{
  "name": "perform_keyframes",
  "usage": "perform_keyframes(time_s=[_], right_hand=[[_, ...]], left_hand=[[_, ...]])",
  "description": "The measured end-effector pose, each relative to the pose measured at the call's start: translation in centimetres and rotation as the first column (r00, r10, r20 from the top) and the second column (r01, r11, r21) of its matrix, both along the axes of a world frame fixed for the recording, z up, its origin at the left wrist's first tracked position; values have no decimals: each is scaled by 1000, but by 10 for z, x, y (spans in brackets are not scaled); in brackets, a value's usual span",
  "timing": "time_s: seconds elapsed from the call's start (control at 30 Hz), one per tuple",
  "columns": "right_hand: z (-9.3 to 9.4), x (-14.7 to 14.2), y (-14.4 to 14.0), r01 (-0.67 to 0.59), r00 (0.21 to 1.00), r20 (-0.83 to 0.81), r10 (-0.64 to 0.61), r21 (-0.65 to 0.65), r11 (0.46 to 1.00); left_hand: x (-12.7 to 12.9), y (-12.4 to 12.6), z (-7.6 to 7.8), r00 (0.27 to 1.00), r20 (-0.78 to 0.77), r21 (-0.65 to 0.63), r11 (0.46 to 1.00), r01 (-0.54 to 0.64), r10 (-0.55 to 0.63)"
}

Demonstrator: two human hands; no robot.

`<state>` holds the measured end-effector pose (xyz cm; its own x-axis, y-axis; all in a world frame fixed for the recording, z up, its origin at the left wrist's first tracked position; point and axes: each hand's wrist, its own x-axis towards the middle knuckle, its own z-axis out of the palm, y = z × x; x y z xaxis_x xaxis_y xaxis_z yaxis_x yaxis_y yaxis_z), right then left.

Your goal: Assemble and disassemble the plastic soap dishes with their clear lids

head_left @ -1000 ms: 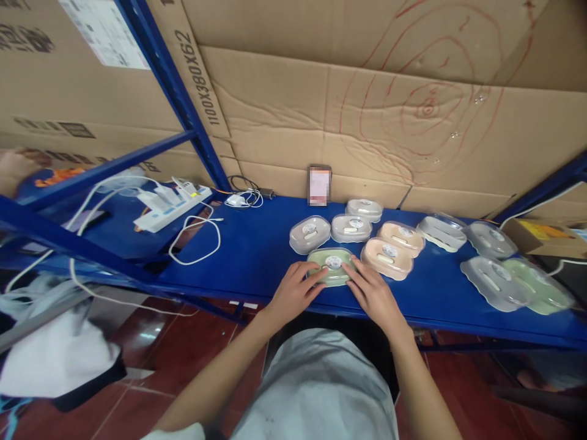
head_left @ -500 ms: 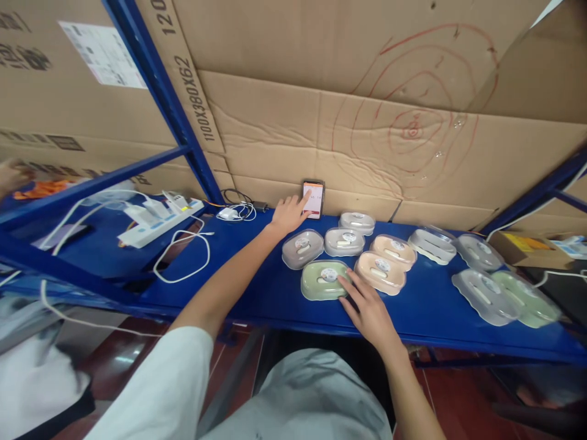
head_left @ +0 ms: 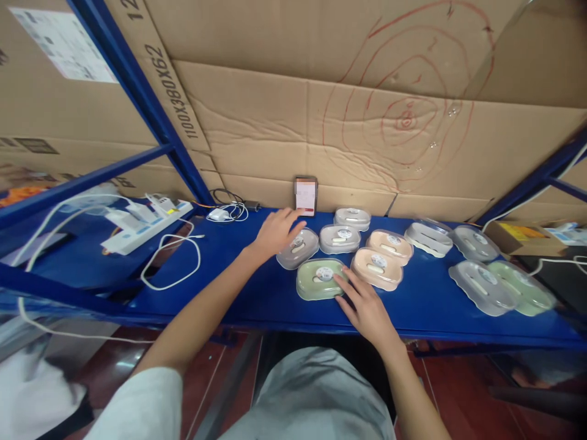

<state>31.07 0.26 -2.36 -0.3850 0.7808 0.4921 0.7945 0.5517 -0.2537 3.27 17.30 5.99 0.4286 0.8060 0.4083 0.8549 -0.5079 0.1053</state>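
Observation:
My left hand [head_left: 276, 232] is open, its fingers stretched toward a phone [head_left: 306, 194] that leans upright against the cardboard. The thumb hangs close to a grey soap box [head_left: 298, 249] with a clear lid. My right hand [head_left: 365, 304] lies open with its fingertips on the right end of a green soap box [head_left: 316, 286], which bears a round label. Just beyond that hand are two peach boxes; the nearer peach soap box [head_left: 378, 276] touches the other. Behind them stand a grey soap box [head_left: 339, 245] and another pale one [head_left: 352, 226].
Several more boxes, including a green soap box [head_left: 527, 296], sit on the right of the blue table [head_left: 257, 299]. A white power strip [head_left: 144, 229] and loose cables [head_left: 199, 260] lie at left. An open carton [head_left: 525, 238] stands far right. A cardboard wall [head_left: 257, 122] closes off the back.
My left hand has drawn back from the phone's screen toward me and to the left. My right hand stays on the green soap box. The camera view has shifted slightly.

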Motion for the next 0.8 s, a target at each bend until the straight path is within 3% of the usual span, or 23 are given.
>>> perform_keyframes(time_s=[0.07, 0.13, 0.2, 0.3, 0.43, 0.53, 0.67, 0.8], right_hand=[[1, -1, -2, -18, 1000, 11, 18, 20, 1000], [0, 0, -5, -39, 999, -7, 40, 64, 997], [0, 6, -7, 3, 996, -88, 10, 141, 990], [-1, 28, -7, 205, 969, -183, -163, 245, 948], [-2, 76, -4, 434, 901, -118, -418, 252, 865], [-9, 106, -3, 483, 875, -60, -481, 176, 858], [-16, 112, 1, 471, 882, -58, -467, 77, 879], [-2, 118, 7, 282, 955, 79, -285, 42, 958]], left_hand=[[3, -44, -7, 993, 12, -5, 993, 116, -116], [6, -88, -20, 951, 70, 20, 953, 301, -302], [9, -123, -37, 936, 75, 15, 939, 344, -344], [3, -150, -61, 953, 13, 36, 953, 302, -302], [-22, -153, -77, 985, 30, 105, 980, 168, -172], [-47, -144, -82, 996, 62, 151, 987, 47, -57], [-76, -117, -84, 992, 87, 175, 979, -108, 94], [-92, -93, -82, 984, 84, 161, 972, -171, 159]])
